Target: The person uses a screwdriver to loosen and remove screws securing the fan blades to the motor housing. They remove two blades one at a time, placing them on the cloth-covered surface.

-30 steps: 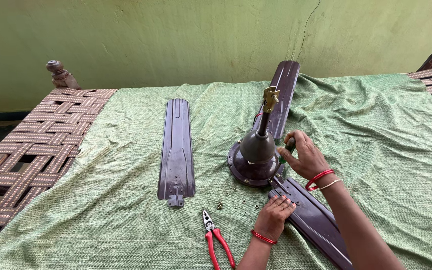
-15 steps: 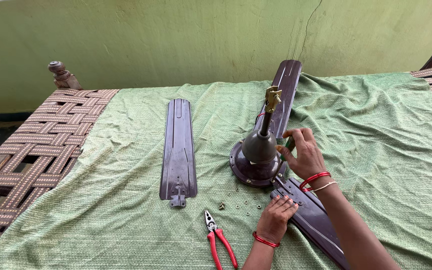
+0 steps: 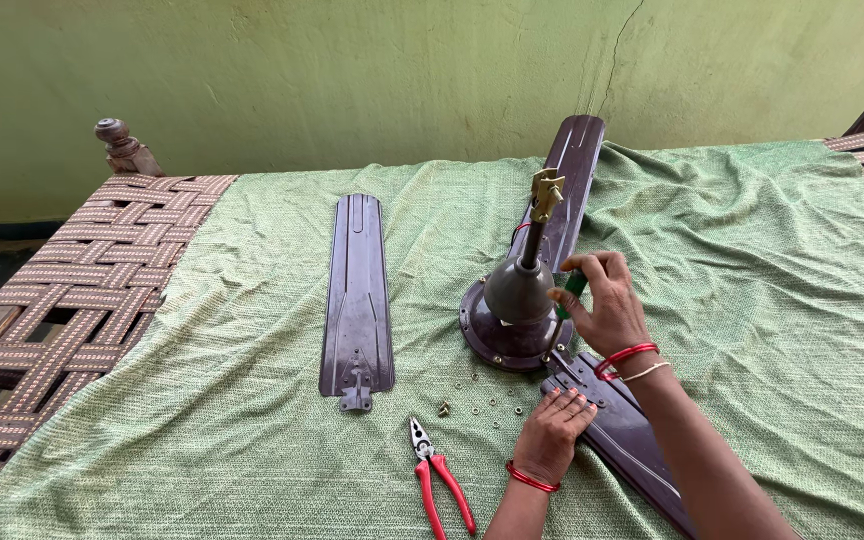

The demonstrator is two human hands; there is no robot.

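A green-handled screwdriver (image 3: 573, 292) stands nearly upright in the person's right hand (image 3: 602, 308), fingers wrapped round the grip, its thin shaft running down to the joint where a dark brown fan blade (image 3: 620, 430) meets the round motor housing (image 3: 512, 325) of a dismantled ceiling fan. The left hand (image 3: 554, 425) lies flat and spread on the near end of that blade, just below the right hand, pressing it against the cloth and holding nothing. The step in hand looks like turning a screw at the blade's bracket; whether it is going in or coming out cannot be told, and the next move seems to call for a steady, straight-down turn of the wrist while the lower palm keeps the blade from swinging. The housing is smooth, glossy metal, dome-shaped, with a slim rod rising to a brass-coloured clamp (image 3: 544, 192). A second blade (image 3: 564, 190) stretches away beyond the right hand toward the wall. Just left of the left hand a scatter of small nuts and washers (image 3: 480, 395) lies loose, and nearer still sit red-handled pliers (image 3: 432, 472). Further left a third blade (image 3: 357, 295), long, ribbed and rounded at its far end, lies detached. Everything rests on a rumpled green woven cloth (image 3: 772, 270) over a cot (image 3: 62, 270) of brown plaited strapping, before a mottled green wall (image 3: 352, 80).
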